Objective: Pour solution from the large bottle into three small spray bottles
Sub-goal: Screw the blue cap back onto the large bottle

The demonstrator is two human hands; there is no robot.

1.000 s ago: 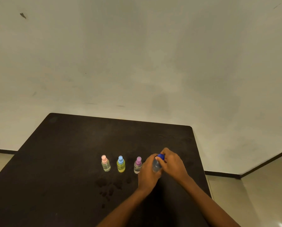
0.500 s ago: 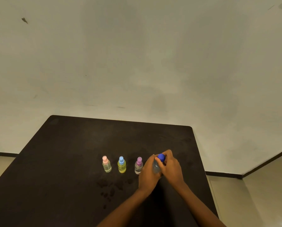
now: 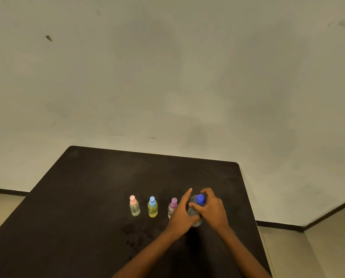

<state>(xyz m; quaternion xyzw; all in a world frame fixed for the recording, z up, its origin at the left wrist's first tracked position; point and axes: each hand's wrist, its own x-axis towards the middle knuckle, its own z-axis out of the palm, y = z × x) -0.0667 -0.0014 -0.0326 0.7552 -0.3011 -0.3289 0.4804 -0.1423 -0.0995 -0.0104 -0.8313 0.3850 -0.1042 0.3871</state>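
The large clear bottle (image 3: 193, 212) with a blue cap (image 3: 200, 198) stands upright on the dark table (image 3: 87, 197). My left hand (image 3: 182, 214) wraps round its body from the left. My right hand (image 3: 212, 210) curls round the cap and neck, thumb in front. To the left stand three small spray bottles in a row: a clear one with a pink top (image 3: 134, 206), a yellow one with a blue top (image 3: 152, 207) and a clear one with a purple top (image 3: 172, 206), partly behind my left hand.
Wet spots (image 3: 136, 234) mark the table in front of the small bottles. The table's right edge (image 3: 249, 203) lies close to my right arm. A pale wall (image 3: 167, 77) rises behind the table.
Both hands stay on the large bottle. My right hand has shifted round the blue cap, which shows more now. My left index finger has lifted off the bottle.
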